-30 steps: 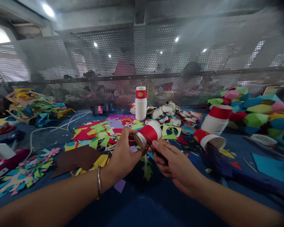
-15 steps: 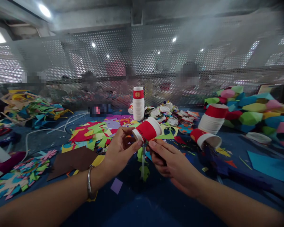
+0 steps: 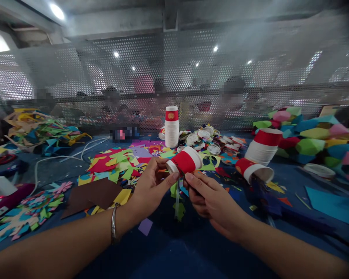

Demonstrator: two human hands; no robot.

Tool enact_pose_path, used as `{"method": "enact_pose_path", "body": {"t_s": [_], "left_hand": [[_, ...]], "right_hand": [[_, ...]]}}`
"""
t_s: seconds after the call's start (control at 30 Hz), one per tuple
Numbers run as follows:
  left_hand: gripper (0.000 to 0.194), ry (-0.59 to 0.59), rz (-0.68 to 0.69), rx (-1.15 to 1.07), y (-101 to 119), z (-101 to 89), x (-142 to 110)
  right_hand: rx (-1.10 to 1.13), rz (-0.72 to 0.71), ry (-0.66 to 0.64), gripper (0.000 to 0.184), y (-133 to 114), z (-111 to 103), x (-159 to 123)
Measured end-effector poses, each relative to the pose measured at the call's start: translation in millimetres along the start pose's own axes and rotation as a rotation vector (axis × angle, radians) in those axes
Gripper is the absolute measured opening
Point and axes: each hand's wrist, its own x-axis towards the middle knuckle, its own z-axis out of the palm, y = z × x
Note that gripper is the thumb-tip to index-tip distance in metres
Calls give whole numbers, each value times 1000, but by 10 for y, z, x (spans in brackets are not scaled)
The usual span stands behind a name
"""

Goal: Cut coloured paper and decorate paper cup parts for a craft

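My left hand (image 3: 154, 186) grips a red and white paper cup (image 3: 186, 162) by its bottom end; the cup lies tilted on its side, mouth to the right. Beside its lower edge is my right hand (image 3: 211, 195), fingers closed, thumb pressed on the forefinger at the cup's underside. A thin dark thing seems to show at those fingertips, too small to name. Between the hands, a translucent stick (image 3: 177, 201) points down over green paper scraps on the blue table (image 3: 174, 255). What the right fingers wrap round is hidden.
Behind stands a stack of paper cups (image 3: 171, 131) near a heap of round white-rimmed pieces (image 3: 205, 136). On the right, a dark blue glue gun (image 3: 276, 207) points into a toppled cup (image 3: 257, 171). Leftward lie brown paper (image 3: 93, 193), cut scraps and a white cord (image 3: 37, 170).
The view has shifted slightly, so most things sit a little to the right. Both hands keep their hold, and the cup stays tilted almost as before.
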Motion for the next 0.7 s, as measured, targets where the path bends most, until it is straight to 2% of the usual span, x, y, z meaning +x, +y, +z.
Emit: {"method": "enact_pose_path", "body": {"t_s": [0.27,0.7], "left_hand": [[29,8,27,35,-14,11,-7],[30,0,46,88,20,12,-35]], "right_hand": [[-6,-19,0,44,22,-2,-7],[-37,-13,-11,44,-25,-9,-14]]}}
